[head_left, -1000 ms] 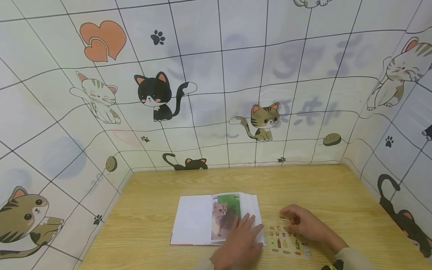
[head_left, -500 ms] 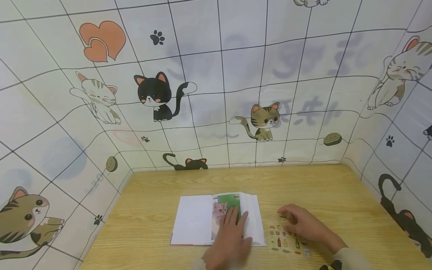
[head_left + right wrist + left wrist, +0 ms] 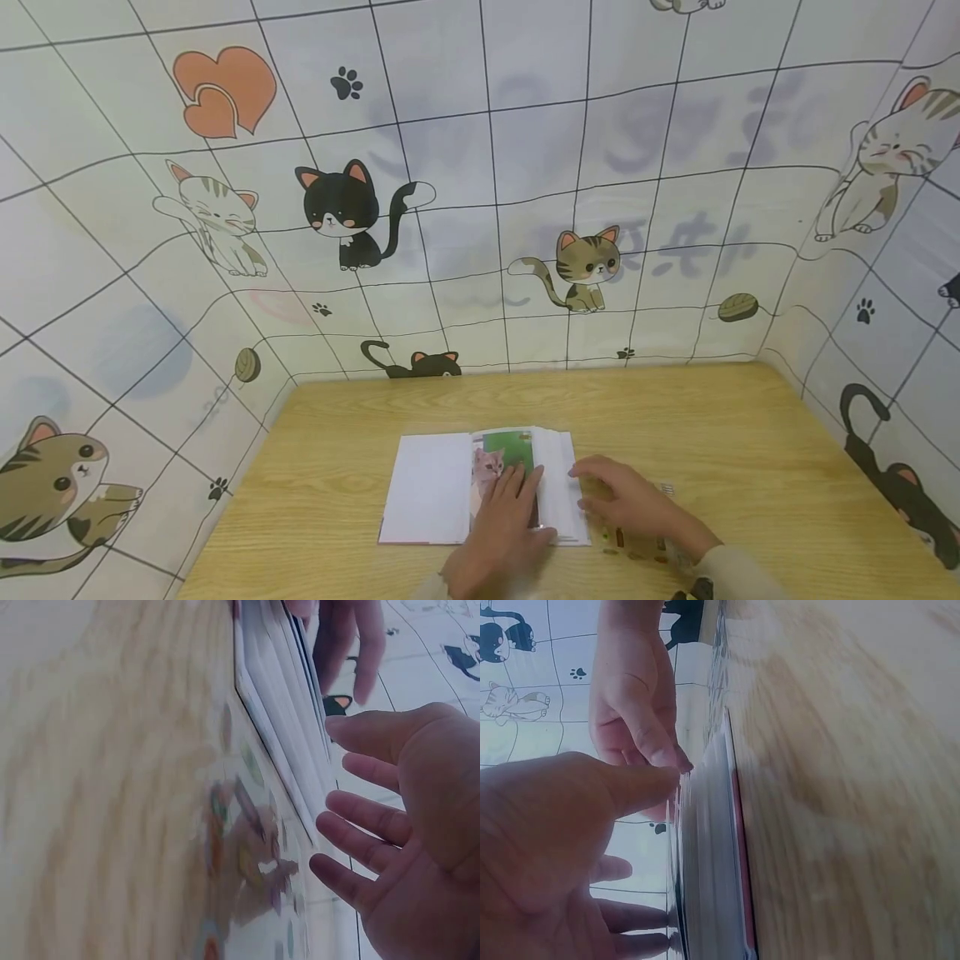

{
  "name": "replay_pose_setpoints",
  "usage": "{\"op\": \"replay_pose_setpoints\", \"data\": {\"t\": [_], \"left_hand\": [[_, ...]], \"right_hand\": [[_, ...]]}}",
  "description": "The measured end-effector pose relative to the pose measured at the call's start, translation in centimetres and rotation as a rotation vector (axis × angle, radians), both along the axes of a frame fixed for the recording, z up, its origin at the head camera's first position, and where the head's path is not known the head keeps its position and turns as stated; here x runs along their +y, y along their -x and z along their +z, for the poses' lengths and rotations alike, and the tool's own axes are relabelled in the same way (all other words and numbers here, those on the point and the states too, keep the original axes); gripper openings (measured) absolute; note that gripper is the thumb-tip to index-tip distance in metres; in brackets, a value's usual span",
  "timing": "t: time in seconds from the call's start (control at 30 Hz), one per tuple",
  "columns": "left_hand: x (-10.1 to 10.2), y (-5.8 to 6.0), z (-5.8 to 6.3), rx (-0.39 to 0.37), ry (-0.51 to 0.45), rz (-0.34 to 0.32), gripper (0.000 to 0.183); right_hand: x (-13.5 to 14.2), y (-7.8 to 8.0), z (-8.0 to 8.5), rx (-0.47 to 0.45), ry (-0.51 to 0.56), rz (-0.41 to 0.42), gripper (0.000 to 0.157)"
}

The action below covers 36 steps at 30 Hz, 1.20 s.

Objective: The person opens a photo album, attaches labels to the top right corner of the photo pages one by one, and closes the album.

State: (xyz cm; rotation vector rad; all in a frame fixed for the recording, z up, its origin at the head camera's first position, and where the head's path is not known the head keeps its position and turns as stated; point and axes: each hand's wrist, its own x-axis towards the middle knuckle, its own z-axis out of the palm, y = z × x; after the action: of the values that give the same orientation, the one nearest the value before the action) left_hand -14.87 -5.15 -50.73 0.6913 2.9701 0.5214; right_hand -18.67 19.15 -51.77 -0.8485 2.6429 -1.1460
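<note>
A photo album (image 3: 431, 490) lies open, with a blank white inner cover on the left and thick pages on the right. A cat photo (image 3: 487, 463) with a green corner shows on its right page. My left hand (image 3: 497, 523) rests over the photo with fingers straight and hides its lower part. At the album's right edge is my right hand (image 3: 630, 502); in the right wrist view its fingers (image 3: 367, 814) are spread and extended beside the page edges, with nothing visible held. Under that hand lies a clear sticker sheet (image 3: 611, 542) of small food and bottle pictures, mostly hidden.
The wooden table (image 3: 330, 467) runs back to a white wall sheet (image 3: 465, 167) printed with grid lines and cartoon cats. Similar sheeting hangs at the left and right sides. A yellow and black band piece (image 3: 697, 590) sits at my right wrist.
My right hand has moved left from the sticker sheet to the album's right edge. My left hand has slid left, from the page's right side onto the photo.
</note>
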Motion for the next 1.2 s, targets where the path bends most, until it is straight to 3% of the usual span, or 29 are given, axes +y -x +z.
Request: {"op": "replay_pose_setpoints", "data": {"t": [0.27, 0.83, 1.2], "left_hand": [[-0.9, 0.1, -0.1, 0.081, -0.001, -0.068, 0.081], [-1.6, 0.8, -0.1, 0.129, 0.012, -0.105, 0.079], [-2.0, 1.0, 0.2, 0.091, -0.024, -0.114, 0.078]], "right_hand": [[-2.2, -0.5, -0.8, 0.021, -0.03, 0.019, 0.058], [-3.7, -0.3, -1.2, 0.014, -0.061, -0.061, 0.066], [-4.0, -0.3, -1.2, -0.04, -0.043, -0.111, 0.066]]}}
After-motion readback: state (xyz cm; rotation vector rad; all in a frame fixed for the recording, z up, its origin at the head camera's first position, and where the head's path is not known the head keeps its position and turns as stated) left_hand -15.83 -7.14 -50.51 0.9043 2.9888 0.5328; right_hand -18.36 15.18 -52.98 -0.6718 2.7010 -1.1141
